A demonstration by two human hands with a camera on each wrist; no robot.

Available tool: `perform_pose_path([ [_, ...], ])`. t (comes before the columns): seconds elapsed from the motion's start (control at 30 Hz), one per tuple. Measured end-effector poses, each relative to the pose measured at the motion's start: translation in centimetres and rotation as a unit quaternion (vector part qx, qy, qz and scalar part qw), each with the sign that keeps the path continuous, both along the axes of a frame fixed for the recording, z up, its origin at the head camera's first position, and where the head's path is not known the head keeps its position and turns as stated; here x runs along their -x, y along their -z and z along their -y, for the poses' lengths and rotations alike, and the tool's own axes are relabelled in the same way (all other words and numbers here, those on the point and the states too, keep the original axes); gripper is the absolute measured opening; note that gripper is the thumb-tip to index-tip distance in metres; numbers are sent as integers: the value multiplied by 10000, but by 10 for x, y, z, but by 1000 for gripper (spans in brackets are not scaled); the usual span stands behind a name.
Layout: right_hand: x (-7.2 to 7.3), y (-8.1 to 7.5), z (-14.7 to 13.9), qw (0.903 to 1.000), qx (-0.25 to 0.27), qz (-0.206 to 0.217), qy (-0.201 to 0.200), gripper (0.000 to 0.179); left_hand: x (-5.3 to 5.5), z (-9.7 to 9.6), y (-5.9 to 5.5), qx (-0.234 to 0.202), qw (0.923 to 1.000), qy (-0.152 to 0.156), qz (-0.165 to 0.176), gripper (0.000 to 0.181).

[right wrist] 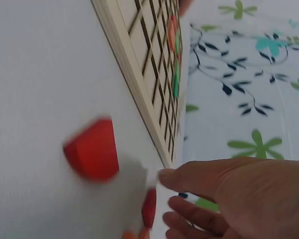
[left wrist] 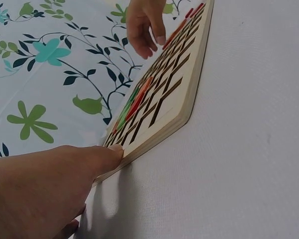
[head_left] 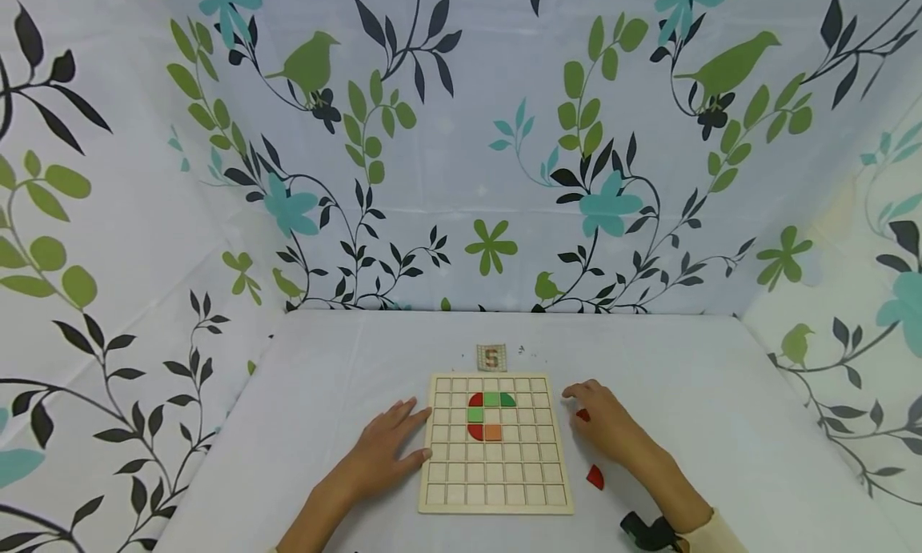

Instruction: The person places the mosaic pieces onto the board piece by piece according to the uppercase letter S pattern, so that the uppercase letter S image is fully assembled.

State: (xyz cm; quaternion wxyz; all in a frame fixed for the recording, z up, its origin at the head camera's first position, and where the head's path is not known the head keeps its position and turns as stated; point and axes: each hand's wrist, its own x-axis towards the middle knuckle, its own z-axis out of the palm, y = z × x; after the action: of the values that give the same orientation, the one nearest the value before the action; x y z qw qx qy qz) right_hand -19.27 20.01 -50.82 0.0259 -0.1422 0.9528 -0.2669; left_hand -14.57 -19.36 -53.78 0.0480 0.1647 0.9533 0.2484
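A wooden grid board lies flat on the white table. Set in its squares are red quarter-round pieces, light green squares, a dark green quarter-round and an orange square. Fingers spread, my left hand rests at the board's left edge, its thumb on the rim. To the right of the board, my right hand is over a red piece with fingers loosely bent, holding nothing. Nearer me lies another red quarter-round, apart from that hand.
Behind the board's far edge lies a small patterned card. Orange bits show low in the right wrist view. A black strap device sits by the right wrist. Leaf-printed cloth hangs around the table.
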Motion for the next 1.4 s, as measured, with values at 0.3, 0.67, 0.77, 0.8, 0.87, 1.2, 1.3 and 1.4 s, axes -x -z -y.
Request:
perform_pose_path([
  [0.3,4,3,-21,9984,-553,-53,98,23,0,1,-2,-68,10000,6,-17,67],
  [0.67,2,4,-15,9985,-440,26,315,32,1,0,1,-46,9999,90,-32,66],
  [0.77,1,6,-14,9991,-262,132,304,33,1,1,2,-10,9999,96,-44,66],
  [0.8,1,7,-15,9992,-207,163,308,32,2,1,3,-5,9999,99,-38,67],
  [0.87,1,10,-15,9992,-162,173,320,31,2,2,3,2,10000,96,-20,67],
  [1.2,-4,16,-10,9993,-94,-165,329,23,1,0,1,59,10000,25,-7,66],
  [1.3,-7,16,-8,9993,-105,-211,300,22,2,0,2,68,10000,32,-8,66],
  [1.4,-10,15,-6,9993,-108,-177,323,22,2,0,2,58,10000,45,-15,66],
])
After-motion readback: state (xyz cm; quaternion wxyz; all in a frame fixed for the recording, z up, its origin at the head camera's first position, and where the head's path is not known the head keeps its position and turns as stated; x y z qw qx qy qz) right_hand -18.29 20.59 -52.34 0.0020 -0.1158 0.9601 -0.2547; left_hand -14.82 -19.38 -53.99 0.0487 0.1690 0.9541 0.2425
